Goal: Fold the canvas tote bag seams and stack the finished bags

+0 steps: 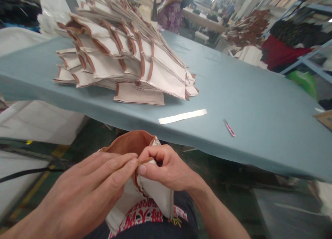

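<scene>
My left hand (95, 183) and my right hand (166, 168) meet over my lap, below the table's near edge. Both are closed on a cream canvas pouch (155, 194) with brown trim and a brown lining (129, 142). The fingertips of both hands pinch the brown edge of the pouch's mouth. The pouch hangs down between my hands over my dark shirt. A tall fanned stack of similar cream and brown pouches (124, 49) lies on the blue-grey table (246, 104) ahead of me.
A white strip (183, 116) and a small pink cutter (229, 128) lie on the table near its front edge. White sacks (38, 121) stand at the left. A person in a purple garment (169, 9) stands beyond the table. Shelves with fabric fill the right.
</scene>
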### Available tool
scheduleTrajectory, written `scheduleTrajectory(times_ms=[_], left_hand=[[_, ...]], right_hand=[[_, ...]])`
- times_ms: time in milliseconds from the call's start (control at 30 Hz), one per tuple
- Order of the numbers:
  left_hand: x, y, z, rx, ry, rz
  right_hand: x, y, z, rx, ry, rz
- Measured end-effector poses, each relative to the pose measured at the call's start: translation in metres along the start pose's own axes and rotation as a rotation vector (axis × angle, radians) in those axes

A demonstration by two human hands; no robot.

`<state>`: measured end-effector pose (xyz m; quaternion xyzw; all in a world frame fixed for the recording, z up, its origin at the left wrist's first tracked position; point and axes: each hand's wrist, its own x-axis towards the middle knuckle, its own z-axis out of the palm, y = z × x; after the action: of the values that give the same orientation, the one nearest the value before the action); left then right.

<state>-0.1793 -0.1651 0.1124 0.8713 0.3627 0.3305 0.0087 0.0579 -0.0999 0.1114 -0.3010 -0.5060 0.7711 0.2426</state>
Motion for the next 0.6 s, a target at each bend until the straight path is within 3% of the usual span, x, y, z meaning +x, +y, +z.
scheduleTrajectory(times_ms=[300, 433, 500, 600], left_hand=[[0.001, 0.001, 0.002, 0.106, -0.037, 0.032], [-0.011, -0.003, 0.008, 0.124, -0.105, 0.053], [-0.016, 0.001, 0.014, 0.11, -0.08, 0.025], [-0.018, 0.009, 0.016, 0.015, -0.009, -0.049]], right_hand=[[-0.009, -0.009, -0.001, -0.058, 0.037, -0.018], [-0.006, -0.006, 0.006, -0.139, 0.14, -0.062], [-0.002, -0.001, 0.01, -0.149, 0.203, -0.098], [0.002, 0.006, 0.014, -0.086, 0.172, -0.12]])
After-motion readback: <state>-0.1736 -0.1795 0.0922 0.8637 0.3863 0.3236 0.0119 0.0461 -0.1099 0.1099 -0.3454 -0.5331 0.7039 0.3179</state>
